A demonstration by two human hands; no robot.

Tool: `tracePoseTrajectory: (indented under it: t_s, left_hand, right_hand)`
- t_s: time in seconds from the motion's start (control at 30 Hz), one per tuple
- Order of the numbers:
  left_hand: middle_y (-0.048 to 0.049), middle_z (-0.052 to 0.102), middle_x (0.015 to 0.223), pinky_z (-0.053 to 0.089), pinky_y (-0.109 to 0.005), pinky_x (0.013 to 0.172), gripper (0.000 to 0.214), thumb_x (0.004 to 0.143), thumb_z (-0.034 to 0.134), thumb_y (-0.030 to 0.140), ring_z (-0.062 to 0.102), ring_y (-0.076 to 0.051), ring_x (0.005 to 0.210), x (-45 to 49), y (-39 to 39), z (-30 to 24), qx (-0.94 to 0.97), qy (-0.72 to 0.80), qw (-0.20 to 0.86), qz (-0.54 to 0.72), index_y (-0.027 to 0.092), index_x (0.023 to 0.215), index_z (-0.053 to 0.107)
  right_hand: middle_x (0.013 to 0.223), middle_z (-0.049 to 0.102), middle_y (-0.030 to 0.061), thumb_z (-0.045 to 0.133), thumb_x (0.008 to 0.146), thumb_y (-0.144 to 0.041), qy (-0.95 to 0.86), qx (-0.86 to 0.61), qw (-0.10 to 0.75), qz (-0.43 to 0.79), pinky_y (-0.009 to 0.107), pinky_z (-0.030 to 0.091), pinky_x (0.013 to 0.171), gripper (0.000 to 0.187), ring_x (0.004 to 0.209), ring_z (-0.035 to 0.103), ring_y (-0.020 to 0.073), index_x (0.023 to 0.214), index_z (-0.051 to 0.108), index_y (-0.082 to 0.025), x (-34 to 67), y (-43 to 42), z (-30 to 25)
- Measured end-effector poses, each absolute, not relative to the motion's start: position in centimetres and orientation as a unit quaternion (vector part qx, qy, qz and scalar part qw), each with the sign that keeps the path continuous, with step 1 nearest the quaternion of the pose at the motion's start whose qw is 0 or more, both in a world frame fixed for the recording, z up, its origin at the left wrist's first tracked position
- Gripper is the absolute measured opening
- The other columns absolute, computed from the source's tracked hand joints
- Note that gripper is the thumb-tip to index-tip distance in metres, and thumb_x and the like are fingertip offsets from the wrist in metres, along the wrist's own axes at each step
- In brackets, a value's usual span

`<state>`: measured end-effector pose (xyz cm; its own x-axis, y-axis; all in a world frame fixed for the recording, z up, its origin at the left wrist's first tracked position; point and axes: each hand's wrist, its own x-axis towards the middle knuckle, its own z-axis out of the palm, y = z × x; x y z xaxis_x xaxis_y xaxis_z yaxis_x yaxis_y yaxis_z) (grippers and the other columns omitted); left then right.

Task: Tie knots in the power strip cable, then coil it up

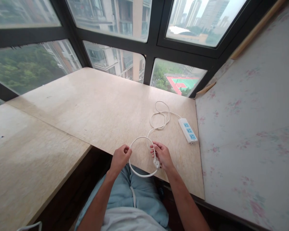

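A white power cord [143, 176] forms a round loop between my two hands, above the counter's front edge. My left hand [121, 157] pinches the loop's left side. On the other side, my right hand [162, 155] has its fingers closed around the cord near the white plug [156, 162], which hangs by the palm. From the loop the cord runs back over the counter in loose coils. It ends at a white power strip [188, 131] with blue socket faces, lying near the wall on the right.
The beige stone counter [98, 106] reaches back to dark-framed windows [148, 57]. A flower-patterned wall [245, 128] bounds the right side. Another counter section [26, 154] extends at the left, with a dark gap below its edge. A white curved object [33, 226] shows at bottom left.
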<state>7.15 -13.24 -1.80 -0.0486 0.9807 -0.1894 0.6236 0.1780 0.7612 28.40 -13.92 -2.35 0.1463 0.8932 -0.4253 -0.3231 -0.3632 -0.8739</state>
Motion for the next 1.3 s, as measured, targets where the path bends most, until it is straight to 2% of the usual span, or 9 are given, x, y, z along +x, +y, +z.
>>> tracePoseTrajectory:
  t_s: [0.2,0.4,0.5,0.6,0.73,0.83,0.93,1.1,1.3]
  left_hand:
    - [0.0039,0.056,0.056,0.037,-0.021,0.044,0.023,0.075,0.063,0.039,0.050,-0.010,0.045,6.9,-13.5,-1.9,0.344,0.612,0.553,0.449,0.018,0.079,0.055]
    - [0.0035,0.056,0.065,0.042,-0.017,0.053,0.033,0.063,0.078,0.033,0.052,-0.006,0.055,7.6,-13.4,-2.3,0.111,0.454,0.637,0.613,0.014,0.080,0.058]
    - [0.0043,0.053,0.065,0.040,-0.017,0.053,0.029,0.064,0.075,0.032,0.050,-0.005,0.054,7.7,-13.5,-2.4,0.069,0.419,0.649,0.632,0.015,0.078,0.057]
    - [0.0061,0.047,0.061,0.036,-0.018,0.050,0.025,0.065,0.071,0.031,0.043,-0.004,0.049,7.5,-13.7,-2.4,0.057,0.406,0.647,0.643,0.015,0.075,0.054]
    - [0.0073,0.044,0.059,0.032,-0.019,0.048,0.025,0.066,0.069,0.033,0.041,-0.004,0.047,7.2,-14.1,-2.4,0.062,0.424,0.621,0.656,0.016,0.075,0.053]
    - [0.0068,0.047,0.062,0.034,-0.018,0.049,0.027,0.065,0.071,0.031,0.043,-0.004,0.049,7.2,-14.5,-2.6,0.037,0.435,0.605,0.666,0.015,0.079,0.054]
    - [0.0054,0.052,0.065,0.038,-0.019,0.051,0.028,0.066,0.071,0.032,0.049,-0.006,0.053,7.0,-15.0,-2.9,0.061,0.446,0.617,0.646,0.016,0.083,0.055]
    - [-0.0001,0.062,0.076,0.047,-0.023,0.053,0.034,0.065,0.071,0.030,0.061,-0.013,0.064,6.3,-15.3,-3.5,0.143,0.480,0.633,0.590,0.015,0.093,0.058]
    - [-0.0024,0.062,0.084,0.056,-0.033,0.075,0.039,0.068,0.070,0.031,0.066,-0.015,0.072,6.4,-15.3,-3.9,0.218,0.517,0.600,0.571,0.013,0.101,0.060]
  right_hand:
    - [0.094,0.070,0.0058,0.077,0.066,-0.034,-0.329,-0.553,0.468,0.606,0.024,0.052,0.056,0.036,0.067,0.065,0.0132,0.098,0.070,-0.017,27.7,-13.8,-0.9]
    - [0.097,0.071,0.0057,0.080,0.066,-0.033,-0.351,-0.555,0.476,0.585,0.033,0.055,0.078,0.041,0.080,0.069,0.0173,0.102,0.069,-0.018,27.1,-15.2,-0.5]
    - [0.096,0.072,0.0063,0.080,0.067,-0.032,-0.371,-0.565,0.482,0.557,0.036,0.053,0.085,0.040,0.089,0.068,0.0196,0.104,0.069,-0.019,26.8,-15.9,-1.1]
    - [0.095,0.072,0.0066,0.077,0.071,-0.032,-0.430,-0.586,0.472,0.499,0.037,0.053,0.084,0.037,0.090,0.067,0.0207,0.106,0.070,-0.021,26.5,-16.7,-1.7]
    - [0.096,0.068,0.0074,0.068,0.079,-0.031,-0.549,-0.622,0.433,0.353,0.038,0.052,0.083,0.026,0.088,0.064,0.0212,0.104,0.072,-0.023,25.8,-17.6,-2.4]
    - [0.101,0.063,0.0106,0.063,0.083,-0.032,-0.586,-0.662,0.414,0.215,0.041,0.047,0.090,0.019,0.098,0.059,0.0239,0.095,0.073,-0.021,25.2,-18.1,-3.2]
    - [0.108,0.058,0.0145,0.064,0.083,-0.037,-0.582,-0.713,0.379,0.098,0.045,0.043,0.096,0.025,0.107,0.052,0.0277,0.095,0.071,-0.017,24.9,-18.4,-4.1]
    - [0.094,0.062,0.0117,0.062,0.083,-0.047,-0.585,-0.765,0.256,0.081,0.039,0.045,0.082,0.042,0.089,0.056,0.0255,0.110,0.064,-0.015,24.9,-18.5,-4.3]
    - [0.091,0.062,0.0071,0.065,0.080,-0.042,-0.595,-0.767,0.213,0.112,0.032,0.042,0.074,0.025,0.085,0.058,0.0228,0.094,0.062,-0.022,25.3,-18.4,-3.6]
